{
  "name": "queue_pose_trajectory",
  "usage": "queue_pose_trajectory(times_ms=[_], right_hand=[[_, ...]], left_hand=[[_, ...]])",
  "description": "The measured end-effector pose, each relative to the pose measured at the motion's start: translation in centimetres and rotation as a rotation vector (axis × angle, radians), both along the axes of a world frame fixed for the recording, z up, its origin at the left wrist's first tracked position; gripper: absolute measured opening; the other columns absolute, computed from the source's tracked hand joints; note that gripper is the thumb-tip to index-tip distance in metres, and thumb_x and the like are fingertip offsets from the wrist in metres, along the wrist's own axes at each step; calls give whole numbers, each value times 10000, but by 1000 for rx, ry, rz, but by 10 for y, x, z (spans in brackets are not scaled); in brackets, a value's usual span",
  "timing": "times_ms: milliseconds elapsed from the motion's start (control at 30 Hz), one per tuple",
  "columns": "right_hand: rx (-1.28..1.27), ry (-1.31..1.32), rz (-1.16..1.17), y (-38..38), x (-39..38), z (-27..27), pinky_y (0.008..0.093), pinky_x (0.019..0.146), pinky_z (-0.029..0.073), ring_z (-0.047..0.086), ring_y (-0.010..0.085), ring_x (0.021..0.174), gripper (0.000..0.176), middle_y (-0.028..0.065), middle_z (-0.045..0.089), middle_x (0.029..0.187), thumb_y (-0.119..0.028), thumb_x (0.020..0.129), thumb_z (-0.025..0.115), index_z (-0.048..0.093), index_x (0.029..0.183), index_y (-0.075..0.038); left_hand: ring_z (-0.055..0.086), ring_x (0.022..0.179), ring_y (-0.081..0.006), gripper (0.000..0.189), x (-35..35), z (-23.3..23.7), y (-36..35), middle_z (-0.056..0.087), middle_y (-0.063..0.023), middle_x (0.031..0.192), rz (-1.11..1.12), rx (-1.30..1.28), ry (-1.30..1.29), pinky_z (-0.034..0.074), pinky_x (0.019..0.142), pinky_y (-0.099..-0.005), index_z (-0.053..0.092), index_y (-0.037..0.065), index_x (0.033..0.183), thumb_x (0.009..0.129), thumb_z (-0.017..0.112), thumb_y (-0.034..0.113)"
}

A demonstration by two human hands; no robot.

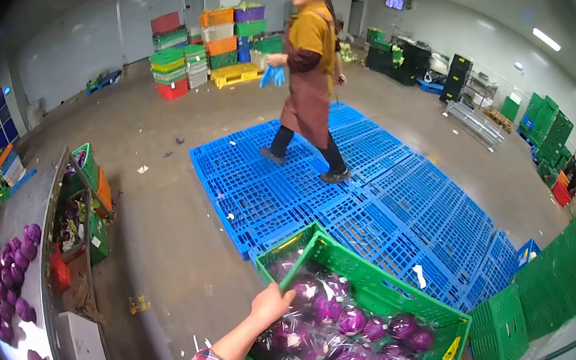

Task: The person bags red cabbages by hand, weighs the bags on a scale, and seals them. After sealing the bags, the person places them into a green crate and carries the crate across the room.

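My left hand (272, 304), below a plaid sleeve, is closed on the left rim of a green plastic crate (387, 285). Inside the crate lie many purple cabbages (352, 320), wrapped in shiny clear film. Its near side runs out of the bottom of the view. Just behind its far left corner is another green crate (290, 241), partly covered, with more wrapped cabbages in it. My right hand is out of view.
Blue pallets (391, 203) cover the floor ahead, and a co-worker (307, 70) in an apron walks across them. To the left, loose cabbages (9, 282) lie on a metal table (36, 204). Green crates (535, 315) stand at right; stacked crates (221, 46) are farther back.
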State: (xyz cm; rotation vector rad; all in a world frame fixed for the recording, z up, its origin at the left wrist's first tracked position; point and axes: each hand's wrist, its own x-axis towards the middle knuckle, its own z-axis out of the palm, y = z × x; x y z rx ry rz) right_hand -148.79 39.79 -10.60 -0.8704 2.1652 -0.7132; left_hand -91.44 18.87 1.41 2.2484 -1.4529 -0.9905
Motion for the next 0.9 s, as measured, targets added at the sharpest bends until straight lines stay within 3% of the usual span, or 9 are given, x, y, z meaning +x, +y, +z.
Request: queue_pose_trajectory(times_ms=[100, 267, 367, 400, 533, 733, 800, 900], right_hand=[[33, -50, 61, -54, -10, -10, 360, 770, 433, 538, 259, 882, 554, 180, 574, 998, -428, 831, 522, 512, 1133, 36], [166, -121, -102, -129, 60, 29, 345, 740, 435, 538, 243, 847, 518, 159, 583, 961, -413, 830, 521, 534, 1105, 27], [323, -205, -279, -91, -8, -73, 334, 710, 434, 536, 212, 800, 484, 137, 590, 931, -396, 830, 512, 545, 1102, 3], [333, -220, -408, -98, 18, -61, 346, 710, 438, 541, 192, 776, 459, 131, 598, 903, -408, 807, 538, 568, 1095, -53], [319, -323, -577, -129, 78, -83, 345, 686, 444, 540, 207, 748, 345, 123, 571, 863, -271, 789, 522, 534, 1044, -38], [38, -644, -638, -176, 118, -138, 343, 649, 454, 537, 230, 708, 210, 112, 531, 803, -66, 764, 497, 483, 967, -16], [11, -727, -605, -201, 126, -157, 343, 637, 457, 536, 237, 694, 188, 108, 517, 783, 3, 755, 489, 466, 941, -8], [131, -638, -609, -238, 137, -187, 332, 667, 448, 535, 245, 705, 162, 98, 506, 759, 49, 722, 478, 449, 860, -30]], left_hand=[[586, 947, -367, 595, 9, -21, -43, 606, -247, 979, 62, 120, 8, 444, 837, -435, 536, -35, 1051, 812, 494, 508], [577, 940, -396, 576, 20, -77, -124, 605, -260, 956, 13, 229, 42, 433, 839, -461, 535, -45, 1026, 856, 422, 494], [575, 908, -410, 583, 20, -114, -179, 604, -269, 912, -57, 284, 48, 428, 815, -479, 530, -35, 1009, 882, 356, 507], [575, 895, -414, 566, 21, -121, -195, 604, -268, 896, -64, 286, 88, 428, 806, -483, 527, -27, 991, 884, 356, 502], [584, 794, -424, 445, 25, -147, -256, 603, -254, 797, -106, 185, 166, 440, 738, -500, 513, -1, 920, 895, 384, 424], [601, 615, -384, 313, 41, -197, -334, 603, -207, 687, -154, -82, 96, 480, 600, -484, 516, 1, 863, 887, 449, 306], [605, 649, -374, 299, 52, -219, -354, 609, -203, 737, -134, -51, 101, 484, 618, -469, 518, -1, 863, 889, 454, 290], [604, 717, -357, 294, 75, -273, -379, 607, -194, 803, -93, -12, 100, 487, 657, -448, 529, 2, 877, 875, 474, 291]])
